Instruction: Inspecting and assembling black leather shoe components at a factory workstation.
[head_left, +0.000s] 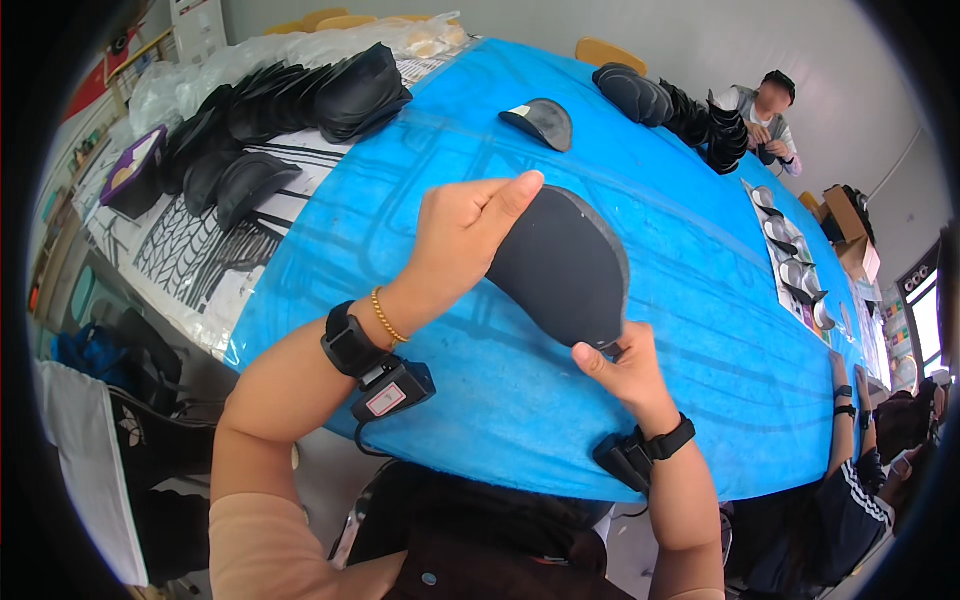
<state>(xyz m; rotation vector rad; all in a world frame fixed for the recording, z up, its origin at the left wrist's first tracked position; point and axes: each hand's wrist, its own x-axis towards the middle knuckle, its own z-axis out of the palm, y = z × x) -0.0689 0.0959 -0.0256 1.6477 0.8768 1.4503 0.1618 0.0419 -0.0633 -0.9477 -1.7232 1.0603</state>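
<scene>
A dark curved pad (562,268), smooth and rounded with a thick greyish edge, is held up over the blue-covered table. My left hand (468,228) grips its upper left side, the thumb lying along the top and the fingers curled in. At the lower right end, my right hand (625,370) pinches the pad's edge between thumb and fingers; part of those fingers is hidden behind it. Beyond the held pad, a similar black curved piece (545,124) with a pale patch at one end lies alone on the table.
Black curved pieces (360,95) are stacked at the far left, by a purple-rimmed box (138,172). Another stack (640,95) stands at the far right, near a seated person (768,120). Pale cup-shaped pieces (795,272) lie on a white strip. Another person's arms (845,400) rest at the right edge.
</scene>
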